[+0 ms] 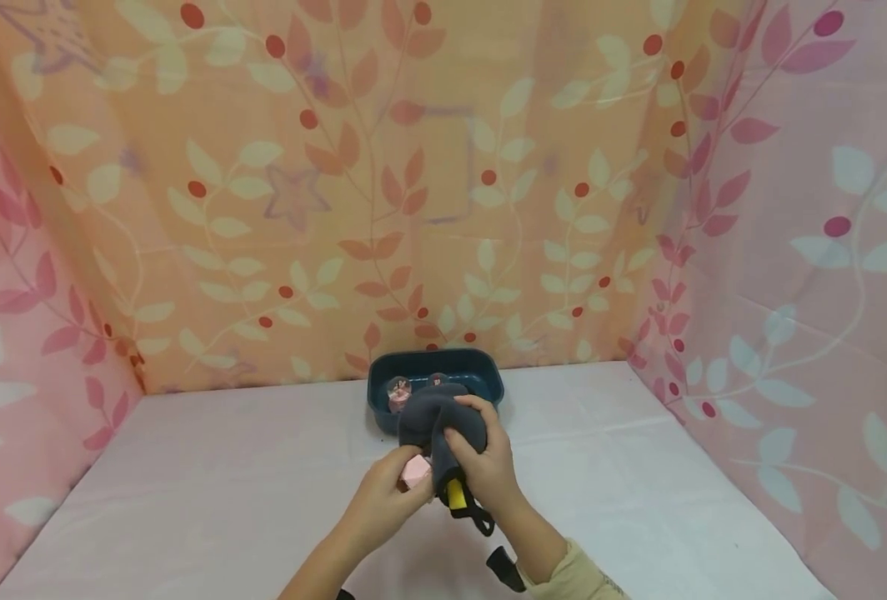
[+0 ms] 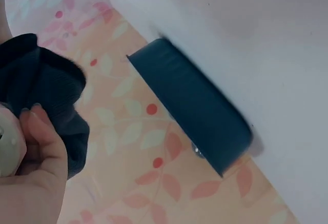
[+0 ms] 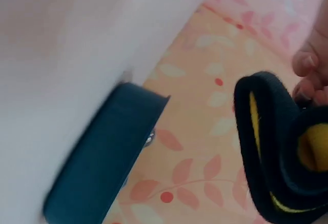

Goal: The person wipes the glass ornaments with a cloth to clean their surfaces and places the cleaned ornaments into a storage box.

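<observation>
My left hand (image 1: 387, 492) pinches a small pink faceted object (image 1: 416, 472) between thumb and fingers. In the left wrist view, the pink object (image 2: 9, 142) shows a pale rounded face at the frame's edge. My right hand (image 1: 492, 462) grips a folded dark grey-blue cloth (image 1: 421, 417) with a black loop hanging below it. Yellow lining shows inside the cloth (image 3: 245, 131) in the right wrist view. Cloth and pink object are close together, and the left fingertips touch the cloth (image 2: 56, 83). Whatever lies inside the folds is hidden.
Behind the hands, a dark teal tray (image 1: 383, 364) stands on the white-covered table (image 1: 226, 475). Inside it sit a clear globe with a pink base (image 1: 399, 393) and another small clear globe (image 1: 438, 380). Leaf-patterned curtains (image 1: 368, 167) enclose the back and sides.
</observation>
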Demonstrator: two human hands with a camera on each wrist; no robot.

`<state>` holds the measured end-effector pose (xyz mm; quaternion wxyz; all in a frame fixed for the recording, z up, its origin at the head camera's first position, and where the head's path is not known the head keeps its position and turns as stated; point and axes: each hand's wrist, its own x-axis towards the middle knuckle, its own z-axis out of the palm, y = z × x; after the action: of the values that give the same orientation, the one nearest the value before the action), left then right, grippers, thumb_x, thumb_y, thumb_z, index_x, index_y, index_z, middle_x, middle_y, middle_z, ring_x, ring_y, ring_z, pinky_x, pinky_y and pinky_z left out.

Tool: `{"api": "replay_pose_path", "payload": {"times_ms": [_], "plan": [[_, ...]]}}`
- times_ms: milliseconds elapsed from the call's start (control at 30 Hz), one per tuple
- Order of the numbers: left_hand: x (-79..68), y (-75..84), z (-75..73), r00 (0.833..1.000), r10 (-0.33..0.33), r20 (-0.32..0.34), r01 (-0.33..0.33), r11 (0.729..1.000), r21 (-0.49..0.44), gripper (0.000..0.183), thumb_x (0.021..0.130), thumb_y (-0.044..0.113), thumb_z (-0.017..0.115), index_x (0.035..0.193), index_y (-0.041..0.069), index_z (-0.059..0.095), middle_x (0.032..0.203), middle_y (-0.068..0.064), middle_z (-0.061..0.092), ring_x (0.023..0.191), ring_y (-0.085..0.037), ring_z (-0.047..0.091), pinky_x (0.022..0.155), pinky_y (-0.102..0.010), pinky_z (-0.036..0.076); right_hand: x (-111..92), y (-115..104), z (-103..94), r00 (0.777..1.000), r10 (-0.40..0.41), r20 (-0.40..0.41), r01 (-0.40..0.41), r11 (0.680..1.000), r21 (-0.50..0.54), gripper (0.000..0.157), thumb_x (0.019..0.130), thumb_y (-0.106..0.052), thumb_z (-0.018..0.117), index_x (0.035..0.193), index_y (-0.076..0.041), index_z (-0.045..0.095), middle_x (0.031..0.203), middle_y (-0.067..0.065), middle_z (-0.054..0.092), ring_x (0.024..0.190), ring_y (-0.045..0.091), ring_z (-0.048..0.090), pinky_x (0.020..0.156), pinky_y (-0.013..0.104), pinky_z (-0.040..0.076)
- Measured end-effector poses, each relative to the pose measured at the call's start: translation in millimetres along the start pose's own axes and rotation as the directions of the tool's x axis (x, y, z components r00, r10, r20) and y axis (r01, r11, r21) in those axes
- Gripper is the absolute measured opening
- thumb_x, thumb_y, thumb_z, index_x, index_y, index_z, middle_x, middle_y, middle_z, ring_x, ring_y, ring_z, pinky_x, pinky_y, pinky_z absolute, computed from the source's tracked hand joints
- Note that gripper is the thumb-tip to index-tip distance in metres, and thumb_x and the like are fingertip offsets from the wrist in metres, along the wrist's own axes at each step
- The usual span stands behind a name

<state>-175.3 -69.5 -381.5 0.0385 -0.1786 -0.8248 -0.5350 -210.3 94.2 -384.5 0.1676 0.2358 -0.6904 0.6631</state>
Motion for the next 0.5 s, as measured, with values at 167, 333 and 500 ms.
{"api": "replay_pose_path", "payload": {"times_ms": [167, 333, 500], "plan": [[0.5, -0.5, 1.8, 0.999, -0.052, 0.007, 0.052, 0.983, -0.179, 0.024, 0.093, 0.015, 0.060, 0.110, -0.003, 0.059, 0.092, -0.008, 0.059, 0.079, -0.017, 0.053, 0.064, -0.027, 0.048, 8.5, -5.4, 2.1, 0.983, 0.167, -0.075, -0.148, 0.965, 0.219, 0.037, 0.093, -0.003, 0.056, 0.127, 0.004, 0.045, 0.123, 0.017, 0.053, 0.099, 0.020, 0.058, 0.083, 0.027, 0.052], [2.9, 0.9, 4.0, 0.998, -0.067, 0.016, 0.069, 0.959, -0.273, 0.026, 0.095, 0.015, 0.054, 0.111, -0.006, 0.058, 0.094, -0.008, 0.058, 0.084, -0.018, 0.051, 0.070, -0.030, 0.047, 11.4, -3.9, 1.0, 0.921, 0.380, -0.086, -0.322, 0.867, 0.380, 0.040, 0.093, -0.005, 0.059, 0.130, 0.000, 0.044, 0.124, 0.013, 0.054, 0.098, 0.017, 0.059, 0.085, 0.025, 0.051], [7.3, 7.0, 1.5, 0.989, -0.139, 0.052, 0.148, 0.901, -0.408, 0.028, 0.097, 0.022, 0.045, 0.098, -0.005, 0.055, 0.085, -0.004, 0.056, 0.080, -0.017, 0.054, 0.073, -0.032, 0.046, 10.7, 0.2, -5.3, 0.860, 0.503, -0.083, -0.430, 0.803, 0.412, 0.046, 0.094, -0.016, 0.062, 0.135, -0.004, 0.042, 0.129, 0.013, 0.051, 0.101, 0.016, 0.059, 0.087, 0.025, 0.050]]}}
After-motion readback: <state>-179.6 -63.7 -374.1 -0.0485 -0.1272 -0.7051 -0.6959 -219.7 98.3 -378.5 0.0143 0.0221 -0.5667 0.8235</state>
